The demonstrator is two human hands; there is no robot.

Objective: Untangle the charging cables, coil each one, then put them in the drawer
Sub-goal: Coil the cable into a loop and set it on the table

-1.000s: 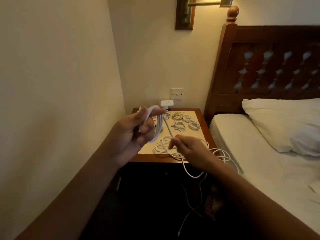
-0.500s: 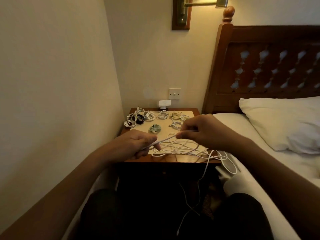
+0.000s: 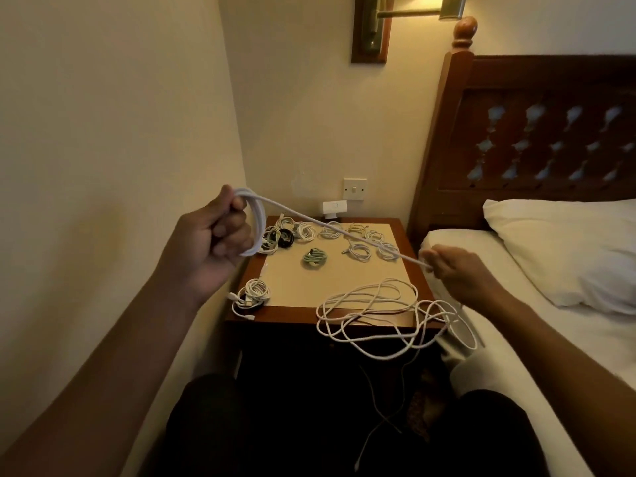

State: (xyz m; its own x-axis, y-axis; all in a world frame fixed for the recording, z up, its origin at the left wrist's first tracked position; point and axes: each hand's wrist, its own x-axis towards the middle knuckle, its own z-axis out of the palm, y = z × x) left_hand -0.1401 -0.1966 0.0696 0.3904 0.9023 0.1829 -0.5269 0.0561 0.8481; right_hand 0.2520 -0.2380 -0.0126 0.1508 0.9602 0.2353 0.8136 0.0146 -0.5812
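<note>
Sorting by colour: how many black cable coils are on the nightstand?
1: the black coil sits in the back row of the nightstand, toward the left, among lighter coils. The white cable looped in the left hand covers part of that corner, so another could be hidden.

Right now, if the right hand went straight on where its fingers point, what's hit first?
Likely the small white coil nearest the right hand on the nightstand. Hand height is unclear; it might pass over.

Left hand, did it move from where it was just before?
Yes. The left hand, gripping the white cable, went up and left: from the nightstand's front edge to off its left side.
</note>
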